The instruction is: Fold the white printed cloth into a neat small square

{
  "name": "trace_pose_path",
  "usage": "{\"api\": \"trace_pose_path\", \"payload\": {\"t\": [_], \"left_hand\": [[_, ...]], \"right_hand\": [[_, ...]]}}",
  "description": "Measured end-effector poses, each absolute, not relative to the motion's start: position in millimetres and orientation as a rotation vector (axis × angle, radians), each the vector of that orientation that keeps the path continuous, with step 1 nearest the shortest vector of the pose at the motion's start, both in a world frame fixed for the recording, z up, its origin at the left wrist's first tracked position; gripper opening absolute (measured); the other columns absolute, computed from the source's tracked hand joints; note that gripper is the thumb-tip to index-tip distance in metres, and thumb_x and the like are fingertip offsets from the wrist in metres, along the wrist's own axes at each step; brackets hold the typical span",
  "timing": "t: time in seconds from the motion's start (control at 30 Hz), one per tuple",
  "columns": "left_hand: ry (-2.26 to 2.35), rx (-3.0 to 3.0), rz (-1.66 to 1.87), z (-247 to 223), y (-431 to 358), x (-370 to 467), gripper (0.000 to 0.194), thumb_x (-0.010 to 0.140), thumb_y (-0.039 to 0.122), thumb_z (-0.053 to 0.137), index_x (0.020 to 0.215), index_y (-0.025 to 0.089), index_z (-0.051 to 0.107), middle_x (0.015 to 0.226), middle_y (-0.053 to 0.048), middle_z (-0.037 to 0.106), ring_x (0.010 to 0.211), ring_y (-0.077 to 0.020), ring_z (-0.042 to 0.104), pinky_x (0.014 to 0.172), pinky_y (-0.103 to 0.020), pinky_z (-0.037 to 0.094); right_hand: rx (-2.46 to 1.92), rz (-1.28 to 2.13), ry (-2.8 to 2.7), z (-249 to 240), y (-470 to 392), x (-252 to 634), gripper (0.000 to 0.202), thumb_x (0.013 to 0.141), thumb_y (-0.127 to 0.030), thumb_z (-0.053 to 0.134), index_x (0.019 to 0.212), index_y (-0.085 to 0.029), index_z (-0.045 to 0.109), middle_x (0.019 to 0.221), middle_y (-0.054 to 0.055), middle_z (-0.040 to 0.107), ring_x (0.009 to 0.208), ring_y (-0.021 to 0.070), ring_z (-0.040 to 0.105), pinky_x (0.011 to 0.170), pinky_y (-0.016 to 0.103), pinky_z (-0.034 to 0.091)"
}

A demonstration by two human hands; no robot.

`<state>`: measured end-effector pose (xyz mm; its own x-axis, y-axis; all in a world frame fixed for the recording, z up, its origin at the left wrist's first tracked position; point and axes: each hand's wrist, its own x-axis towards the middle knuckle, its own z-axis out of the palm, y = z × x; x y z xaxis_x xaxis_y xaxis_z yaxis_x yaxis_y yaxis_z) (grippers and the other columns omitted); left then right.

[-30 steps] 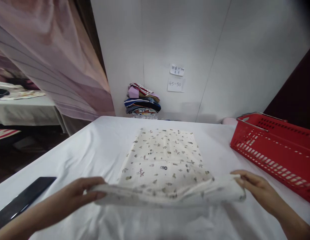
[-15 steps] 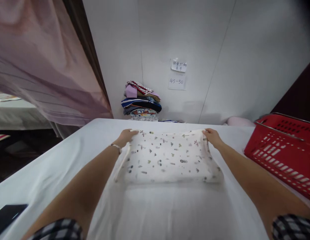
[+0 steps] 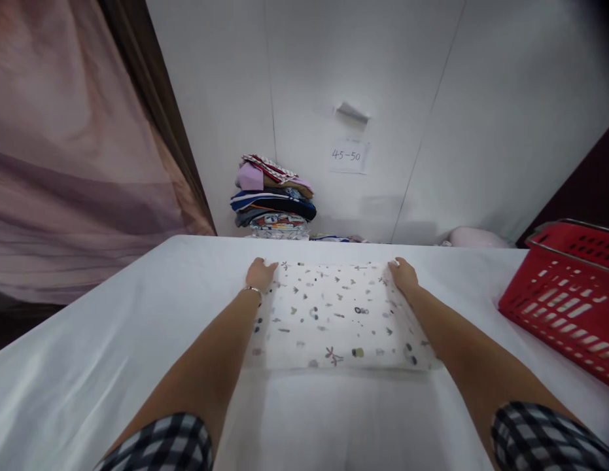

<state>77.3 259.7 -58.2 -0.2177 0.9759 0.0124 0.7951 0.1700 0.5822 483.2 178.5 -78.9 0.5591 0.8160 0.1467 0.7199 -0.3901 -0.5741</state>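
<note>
Head view shows left hand (image 3: pixel 261 275) and right hand (image 3: pixel 405 275) each pinching a far corner of printed cloth (image 3: pixel 328 317).

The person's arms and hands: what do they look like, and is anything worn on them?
Both hands, left and right, are bare, without gloves. Black-and-white checked sleeves end around the elbows. A thin, silvery bracelet circles the left wrist; none shows on the right.

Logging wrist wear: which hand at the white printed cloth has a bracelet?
The left hand wears the thin silvery bracelet; the right hand has a bare wrist.
</note>
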Motion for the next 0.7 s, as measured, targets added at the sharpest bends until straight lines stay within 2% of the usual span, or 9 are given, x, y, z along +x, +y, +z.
{"api": "trace_pose_path", "payload": {"t": [0.13,0.23,0.33,0.47,0.57,0.7], "left_hand": [[2.098,1.719,0.610,-56,243,62,0.059,0.075,0.037,0.059,0.127,0.012,0.044,0.132,-0.019,0.050,0.120,-0.0309,0.048,0.091,-0.036,0.041],[2.079,1.720,0.539,-54,221,43,0.056,0.072,0.041,0.062,0.118,0.012,0.050,0.116,-0.019,0.061,0.106,-0.0310,0.059,0.082,-0.035,0.045],[2.033,1.766,0.483,-58,193,25,0.054,0.071,0.048,0.061,0.111,0.012,0.054,0.106,-0.017,0.066,0.096,-0.0296,0.063,0.076,-0.034,0.047],[1.992,1.793,0.351,-60,155,12,0.054,0.072,0.055,0.054,0.106,0.012,0.057,0.109,-0.019,0.064,0.098,-0.0317,0.062,0.077,-0.036,0.046],[1.987,1.783,0.260,-52,132,15,0.056,0.075,0.057,0.050,0.107,0.012,0.056,0.110,-0.020,0.063,0.098,-0.0337,0.061,0.077,-0.039,0.046],[1.971,1.803,0.326,-33,111,26,0.054,0.078,0.047,0.052,0.116,0.009,0.050,0.114,-0.020,0.062,0.103,-0.0335,0.059,0.083,-0.040,0.046]], "right_hand": [[-2.205,0.211,-1.369,-76,164,481,0.063,0.086,-0.041,0.045,0.141,-0.013,0.033,0.132,0.017,0.052,0.119,0.0303,0.049,0.096,0.039,0.039],[-2.283,0.191,-1.475,-77,140,482,0.067,0.084,-0.038,0.047,0.143,-0.014,0.029,0.134,0.016,0.050,0.118,0.0309,0.050,0.094,0.040,0.040],[-2.334,0.279,-1.484,-84,103,487,0.071,0.083,-0.042,0.046,0.144,-0.012,0.026,0.126,0.017,0.056,0.110,0.0305,0.056,0.090,0.040,0.042],[-2.297,0.336,-1.504,-96,45,490,0.075,0.083,-0.054,0.044,0.143,-0.012,0.029,0.109,0.016,0.066,0.096,0.0302,0.064,0.083,0.041,0.046],[-2.321,0.329,-1.496,-103,11,481,0.077,0.080,-0.060,0.046,0.140,-0.015,0.035,0.104,0.015,0.068,0.093,0.0315,0.065,0.080,0.043,0.047],[-2.247,0.289,-1.544,-95,-6,469,0.066,0.075,-0.053,0.056,0.130,-0.017,0.049,0.106,0.012,0.068,0.097,0.0299,0.064,0.082,0.041,0.048]]}}
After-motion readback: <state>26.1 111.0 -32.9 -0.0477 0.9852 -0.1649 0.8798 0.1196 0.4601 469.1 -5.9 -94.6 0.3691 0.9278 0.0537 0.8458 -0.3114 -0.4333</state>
